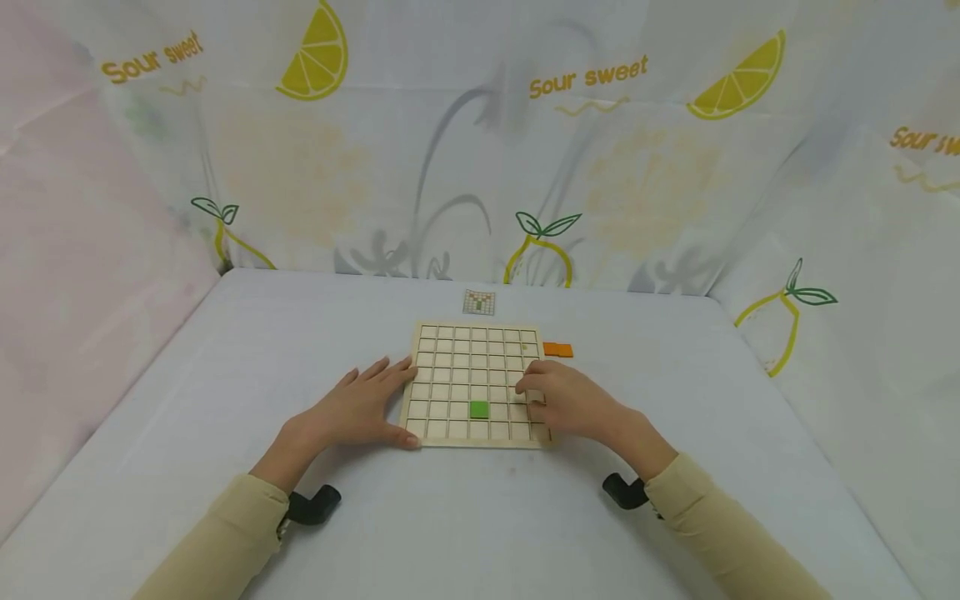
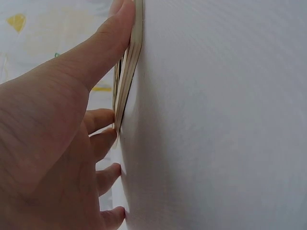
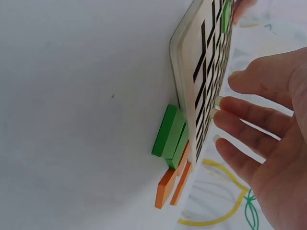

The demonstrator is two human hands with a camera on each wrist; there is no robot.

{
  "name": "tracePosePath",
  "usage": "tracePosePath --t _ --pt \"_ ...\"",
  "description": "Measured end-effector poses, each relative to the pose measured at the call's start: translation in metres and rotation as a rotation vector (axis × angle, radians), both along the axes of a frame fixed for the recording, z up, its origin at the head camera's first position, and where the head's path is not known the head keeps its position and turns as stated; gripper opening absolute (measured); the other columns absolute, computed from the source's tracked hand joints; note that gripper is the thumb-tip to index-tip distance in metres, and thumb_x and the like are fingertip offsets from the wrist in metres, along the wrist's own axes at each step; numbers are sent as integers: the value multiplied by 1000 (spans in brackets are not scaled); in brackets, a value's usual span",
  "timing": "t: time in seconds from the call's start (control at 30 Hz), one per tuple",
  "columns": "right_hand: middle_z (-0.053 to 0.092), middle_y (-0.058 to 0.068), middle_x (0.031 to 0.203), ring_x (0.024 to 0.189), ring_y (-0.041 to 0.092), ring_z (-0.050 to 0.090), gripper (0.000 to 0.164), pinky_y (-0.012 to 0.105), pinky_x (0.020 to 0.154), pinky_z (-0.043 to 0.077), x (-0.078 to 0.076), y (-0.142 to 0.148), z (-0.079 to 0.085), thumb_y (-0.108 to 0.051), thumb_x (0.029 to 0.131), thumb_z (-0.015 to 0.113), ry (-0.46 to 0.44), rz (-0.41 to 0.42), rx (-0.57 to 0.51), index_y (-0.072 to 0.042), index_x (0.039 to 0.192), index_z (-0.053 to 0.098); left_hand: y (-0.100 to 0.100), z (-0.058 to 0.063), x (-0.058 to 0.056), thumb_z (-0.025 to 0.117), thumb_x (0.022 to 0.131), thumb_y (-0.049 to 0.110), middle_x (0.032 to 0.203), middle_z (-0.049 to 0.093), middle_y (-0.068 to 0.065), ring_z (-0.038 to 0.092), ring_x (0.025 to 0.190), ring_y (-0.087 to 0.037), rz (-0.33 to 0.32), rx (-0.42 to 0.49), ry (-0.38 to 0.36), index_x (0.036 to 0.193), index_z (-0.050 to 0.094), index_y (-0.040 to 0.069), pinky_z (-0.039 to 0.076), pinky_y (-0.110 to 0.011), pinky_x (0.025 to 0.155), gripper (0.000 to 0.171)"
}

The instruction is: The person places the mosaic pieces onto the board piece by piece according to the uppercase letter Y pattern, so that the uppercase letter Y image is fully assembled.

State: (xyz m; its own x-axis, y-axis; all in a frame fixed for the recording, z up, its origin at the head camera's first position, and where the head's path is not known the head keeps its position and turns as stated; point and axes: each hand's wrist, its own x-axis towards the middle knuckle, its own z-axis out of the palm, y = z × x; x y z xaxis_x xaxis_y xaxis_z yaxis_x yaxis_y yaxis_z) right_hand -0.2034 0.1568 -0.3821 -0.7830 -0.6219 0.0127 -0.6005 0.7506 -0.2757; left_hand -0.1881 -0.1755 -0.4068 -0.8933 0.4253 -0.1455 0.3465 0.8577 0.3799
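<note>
A pale wooden grid board (image 1: 459, 375) lies on the white table, a single green square tile (image 1: 478, 409) in one of its lower cells. My left hand (image 1: 358, 407) spreads its fingers along the board's left edge, thumb at the near left corner. Over the right-hand columns is my right hand (image 1: 572, 402), fingers slightly bent and holding nothing. The right wrist view shows green tiles (image 3: 169, 134) stacked against the board's side, hidden behind the hand in the head view. Orange tiles (image 1: 558, 350) lie beside the board's far right side.
Behind the board lies a small card (image 1: 478, 302) printted with a coloured grid pattern. A patterned cloth (image 1: 480, 167) with lemons hangs behind the white table (image 1: 480, 525). Black wrist-camera mounts (image 1: 315, 505) protrude near both sleeves.
</note>
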Motion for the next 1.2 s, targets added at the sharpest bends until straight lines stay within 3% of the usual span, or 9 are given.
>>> tracePosePath --t 0.27,0.73,1.2 --pt "67 -3 105 90 10 58 21 30 80 53 1 11 -3 -9 87 70 27 -5 5 -15 107 75 -1 0 0 76 69 72 167 21 -3 15 154 -39 -3 3 4 157 30 16 14 -70 118 114" --pt "68 -3 98 93 13 61 20 33 83 55 1 27 -11 -3 84 73 134 -14 21 -14 100 74 -2 -2 -1 75 69 73 167 22 -3 16 154 -39 -8 -8 18 157 30 16 15 -71 117 114" --pt "66 -5 86 78 11 53 21 28 72 48 -2 34 -13 1 79 72 183 -12 71 -17 89 74 0 0 1 77 69 70 167 22 -4 17 154 -39 -5 -6 12 157 31 16 15 -71 117 113"
